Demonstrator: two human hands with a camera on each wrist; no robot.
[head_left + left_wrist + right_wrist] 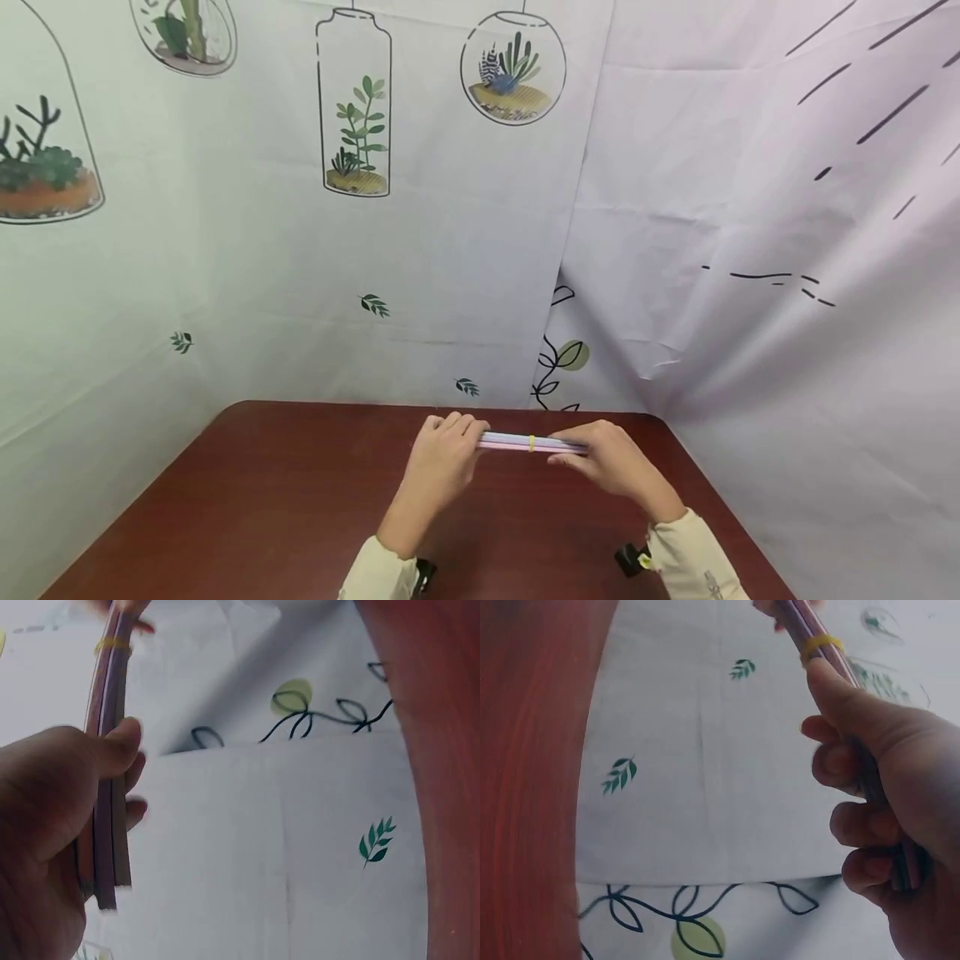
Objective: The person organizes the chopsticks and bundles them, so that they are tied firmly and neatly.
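Observation:
A bundle of slim, straight sticks [506,442] in pink, lilac and a darker tone is held roughly level over the table by both hands. A yellow rubber band [532,443] goes round it near the middle. My left hand [447,454] grips the left part; in the left wrist view the thumb lies along the sticks [106,825], whose uneven flat ends stick out below the hand. My right hand [611,460] holds the other part, its thumb close to the band [822,645] and its fingers curled round the sticks in the right wrist view.
A dark red-brown table [262,492] with rounded far corners lies under the hands. White cloth [285,275] printed with plants and jars hangs behind and on both sides, close to the table's edges. Black wrist gear [630,560] shows at the cream sleeves.

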